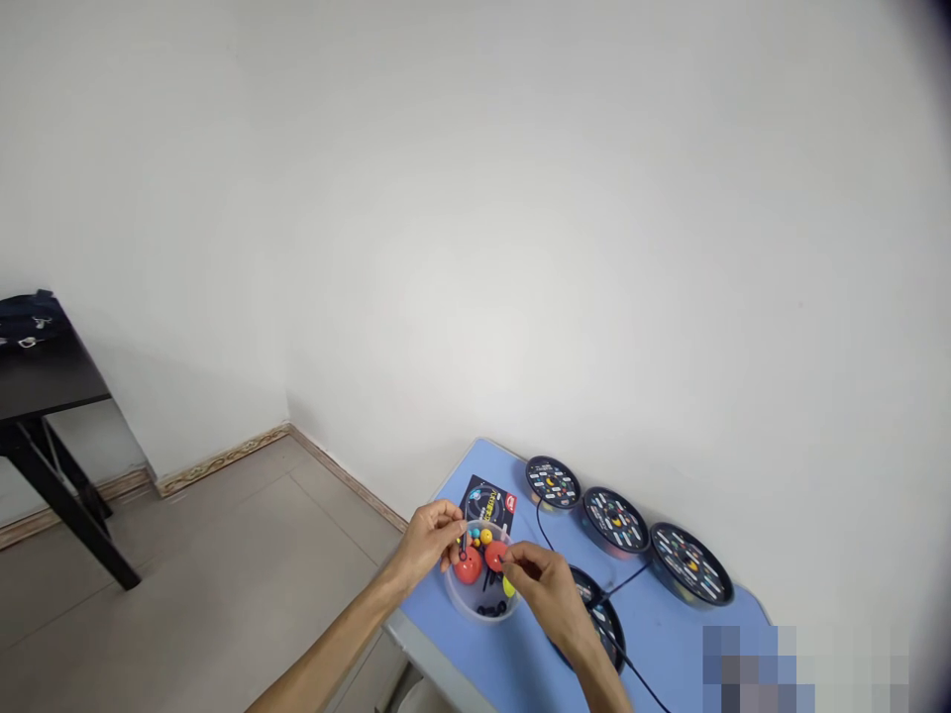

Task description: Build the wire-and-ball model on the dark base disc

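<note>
A clear plastic bowl [465,602] stands on the blue table [669,624]. It holds two red half-balls [469,566], small yellow and blue balls [485,536] and black pieces. My left hand [429,540] grips the bowl's far left rim, fingers curled. My right hand [546,584] reaches in from the right, fingertips pinched at a red half-ball [495,556]. A dark printed card [491,500] lies just behind the bowl.
Three round black discs [615,520] with coloured marks line the wall; a fourth [603,616] lies under my right wrist. A black cable [631,574] crosses the table. A black table [37,376] stands at far left on the tiled floor.
</note>
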Available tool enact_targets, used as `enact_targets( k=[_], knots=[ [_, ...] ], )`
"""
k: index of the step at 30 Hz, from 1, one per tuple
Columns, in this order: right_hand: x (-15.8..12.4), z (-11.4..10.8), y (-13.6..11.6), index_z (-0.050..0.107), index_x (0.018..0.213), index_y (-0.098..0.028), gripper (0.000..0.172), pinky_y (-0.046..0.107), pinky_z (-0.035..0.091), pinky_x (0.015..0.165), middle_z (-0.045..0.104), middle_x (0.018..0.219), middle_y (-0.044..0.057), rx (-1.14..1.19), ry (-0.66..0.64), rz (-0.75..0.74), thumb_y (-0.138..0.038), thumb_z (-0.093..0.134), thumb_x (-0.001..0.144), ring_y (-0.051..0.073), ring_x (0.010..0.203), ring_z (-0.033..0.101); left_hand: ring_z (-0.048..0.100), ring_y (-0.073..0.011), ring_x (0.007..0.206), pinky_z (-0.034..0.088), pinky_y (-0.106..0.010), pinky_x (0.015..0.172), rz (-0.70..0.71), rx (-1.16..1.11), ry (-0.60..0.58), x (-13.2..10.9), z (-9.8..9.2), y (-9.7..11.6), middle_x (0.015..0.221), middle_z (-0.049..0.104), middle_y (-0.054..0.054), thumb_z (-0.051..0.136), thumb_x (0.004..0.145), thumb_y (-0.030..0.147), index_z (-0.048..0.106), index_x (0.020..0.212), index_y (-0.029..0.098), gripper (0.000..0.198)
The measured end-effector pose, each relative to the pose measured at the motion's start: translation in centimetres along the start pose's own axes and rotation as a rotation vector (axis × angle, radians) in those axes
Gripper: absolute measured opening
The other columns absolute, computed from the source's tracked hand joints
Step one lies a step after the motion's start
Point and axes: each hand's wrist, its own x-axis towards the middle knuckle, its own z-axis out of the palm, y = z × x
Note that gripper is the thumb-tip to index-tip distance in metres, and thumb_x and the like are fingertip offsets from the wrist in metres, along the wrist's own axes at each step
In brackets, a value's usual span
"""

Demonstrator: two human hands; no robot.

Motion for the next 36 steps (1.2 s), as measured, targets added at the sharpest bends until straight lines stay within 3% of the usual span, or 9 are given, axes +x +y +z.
enact_targets(
  k=[6,12,18,23,29,33,36],
  knots=[
    [-1.0,-0.5,0.0,0.058,0.069,-0.019,0.032,0.026,0.033,0.051,0.052,0.056,-0.001,0.379,0.043,0.090,-0.050,0.055,0.075,0.011,0.050,0.040,0.046,-0.0071,0.037,0.026,-0.017,0.034,-0.007,-0.007,-0.109,-0.7,1.6,0.5,0.055,0.061,0.004,0.073,0.068,0.046,0.055,0.086,0.018,0.038],
    [-0.8,-0.5,0.2,0.056,0.072,-0.019,0.037,0.026,0.036,0.050,0.058,0.057,0.002,0.403,0.094,0.106,-0.055,0.052,0.075,0.013,0.050,0.046,0.045,-0.0057,0.038,0.024,-0.017,0.035,0.003,-0.012,-0.067,-1.2,1.5,1.7,0.063,0.063,0.003,0.071,0.070,0.047,0.057,0.092,0.018,0.039],
    [-0.3,0.1,0.5,0.054,0.062,-0.020,0.018,0.025,0.029,0.052,0.048,0.054,-0.004,0.012,0.050,0.024,-0.028,0.048,0.077,0.012,0.052,0.041,0.045,-0.0054,0.039,0.024,-0.017,0.037,0.031,0.006,0.039,-0.9,-0.4,2.2,0.064,0.061,0.004,0.071,0.070,0.048,0.059,0.090,0.018,0.038],
    [0.0,1.3,-0.4,0.055,0.052,-0.019,0.026,0.028,0.024,0.058,0.057,0.058,-0.001,-0.410,-0.074,-0.115,-0.006,0.049,0.074,0.013,0.057,0.049,0.046,-0.0056,0.038,0.024,-0.017,0.036,-0.006,0.011,0.036,-0.8,-0.4,1.3,0.064,0.062,0.004,0.071,0.068,0.049,0.059,0.087,0.018,0.038],
    [1.2,1.5,-0.9,0.070,0.071,-0.020,0.030,0.028,0.031,0.062,0.070,0.081,0.006,-0.762,-0.184,-0.152,-0.002,0.047,0.080,0.019,0.074,0.064,0.046,-0.0059,0.037,0.026,-0.017,0.035,-0.048,-0.003,0.004,-0.8,-0.1,-0.2,0.062,0.060,0.004,0.072,0.069,0.049,0.060,0.085,0.017,0.037],
    [1.4,2.0,-0.7,0.073,0.085,-0.017,0.031,0.029,0.036,0.065,0.072,0.094,0.012,-0.915,-0.250,-0.174,0.001,0.048,0.082,0.024,0.090,0.066,0.047,-0.0058,0.037,0.026,-0.017,0.035,-0.061,-0.017,0.003,-0.9,0.0,-0.9,0.061,0.060,0.004,0.071,0.069,0.047,0.059,0.084,0.017,0.036],
    [1.5,2.5,-0.6,0.073,0.093,-0.016,0.035,0.029,0.038,0.066,0.071,0.097,0.015,-0.981,-0.282,-0.224,0.002,0.044,0.085,0.025,0.092,0.066,0.046,-0.0053,0.036,0.026,-0.017,0.035,-0.076,-0.031,0.008,-0.9,0.1,-1.2,0.060,0.061,0.005,0.070,0.070,0.045,0.059,0.085,0.017,0.033]
  ],
)
